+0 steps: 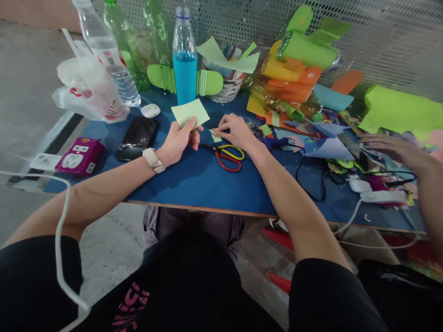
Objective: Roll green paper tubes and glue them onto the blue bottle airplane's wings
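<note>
My left hand (179,144) pinches a pale green sheet of paper (191,112) between thumb and fingers, raised over the blue table (194,184). To its right, my right hand (235,130) has its fingertips closed on a small pale green paper piece (215,136). Between and just below both hands lie scissors (229,157) with one yellow and one red handle loop; their blades point toward my left hand. A bottle of blue liquid (185,76) stands directly behind the sheet.
A black phone (136,138), white earbud case (151,110) and purple power adapter (80,157) lie to the left, near bottles (116,69) and a bagged cup (92,87). Rightward are paper scraps (332,147), cables (313,184) and another person's hand (394,147). Behind stands a woven basket (226,87).
</note>
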A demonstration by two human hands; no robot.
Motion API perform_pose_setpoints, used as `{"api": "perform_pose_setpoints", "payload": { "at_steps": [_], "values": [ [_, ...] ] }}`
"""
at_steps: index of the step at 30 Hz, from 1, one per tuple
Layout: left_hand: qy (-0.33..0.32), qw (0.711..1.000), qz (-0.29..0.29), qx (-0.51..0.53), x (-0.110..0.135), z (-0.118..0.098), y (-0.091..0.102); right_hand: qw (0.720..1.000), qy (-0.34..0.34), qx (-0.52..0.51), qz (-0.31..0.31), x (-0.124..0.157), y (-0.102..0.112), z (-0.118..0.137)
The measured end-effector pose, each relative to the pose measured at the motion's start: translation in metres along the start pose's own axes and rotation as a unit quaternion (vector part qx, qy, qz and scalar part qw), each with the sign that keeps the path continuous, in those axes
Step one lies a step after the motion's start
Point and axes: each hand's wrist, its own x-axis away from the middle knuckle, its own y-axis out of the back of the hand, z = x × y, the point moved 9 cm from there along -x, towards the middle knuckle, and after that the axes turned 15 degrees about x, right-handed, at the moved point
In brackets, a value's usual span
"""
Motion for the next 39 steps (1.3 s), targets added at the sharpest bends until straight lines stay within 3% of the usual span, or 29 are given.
{"api": "perform_pose_setpoints", "payload": {
  "at_steps": [7,11,15,17,20,24,27,30,35,39],
  "values": [
    [0.002,1.000,0.001,-0.005,0.002,-0.001,-0.002,1.000,0.004,-0.016,-0.026,0.003,0.010,0.014],
    [0.001,1.000,0.001,0.001,0.003,-0.001,0.000,0.974,-0.008,-0.221,-0.058,0.019,0.045,0.006],
    [0.003,1.000,0.016,0.005,0.004,-0.002,-0.002,0.893,0.113,-0.434,0.040,0.046,0.081,0.003],
    [0.002,1.000,0.021,0.004,0.004,-0.001,-0.002,0.871,0.171,-0.441,0.129,0.065,0.091,0.009],
    [0.002,1.000,0.025,0.003,0.003,0.001,-0.002,0.858,0.168,-0.434,0.216,0.086,0.094,0.025],
    [-0.003,1.000,0.027,-0.003,0.003,0.001,-0.001,0.846,0.053,-0.515,0.126,0.092,0.093,0.043],
    [-0.003,1.000,0.025,-0.002,0.003,0.000,-0.002,0.860,-0.023,-0.509,0.006,0.103,0.081,0.038],
    [0.001,1.000,0.030,-0.009,0.003,0.002,-0.004,0.853,-0.055,-0.513,-0.078,0.122,0.071,0.026],
    [-0.003,1.000,0.024,-0.015,0.002,0.002,-0.002,0.844,-0.119,-0.505,-0.135,0.164,0.063,0.021],
    [-0.010,1.000,0.016,-0.015,0.003,-0.002,-0.002,0.846,-0.156,-0.504,-0.076,0.212,0.044,0.038]
  ]
}}
